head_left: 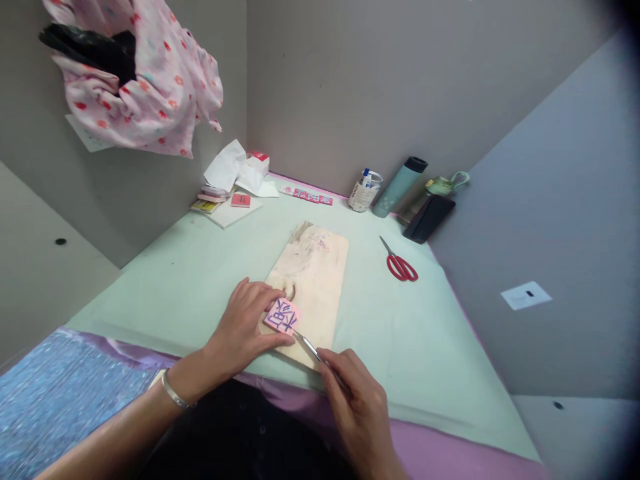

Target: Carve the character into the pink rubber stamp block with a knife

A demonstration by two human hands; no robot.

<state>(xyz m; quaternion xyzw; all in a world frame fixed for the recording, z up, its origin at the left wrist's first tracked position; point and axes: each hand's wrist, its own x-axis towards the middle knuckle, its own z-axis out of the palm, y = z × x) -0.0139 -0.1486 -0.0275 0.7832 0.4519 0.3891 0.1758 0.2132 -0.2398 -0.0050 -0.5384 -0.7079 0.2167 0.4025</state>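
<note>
A pink square block (283, 316) with purple characters on its face lies on the near end of a pale wooden board (320, 287). My left hand (250, 317) grips the block from its left side, fingers along the far edge and thumb along the near one. In my right hand (357, 400) is a slim carving knife (311, 347) with a silvery front part, held like a pen. Its tip meets the block's near right corner, or lies very close to it. The handle's rear is hidden by my right hand.
Red-handled scissors (397, 264) lie to the board's right. Along the back stand a jar of pens (365, 192), a teal bottle (400, 187) and a dark box (429, 219). Papers (227, 167) and pink blocks (241, 200) sit back left. A pink cloth (165, 87) hangs above.
</note>
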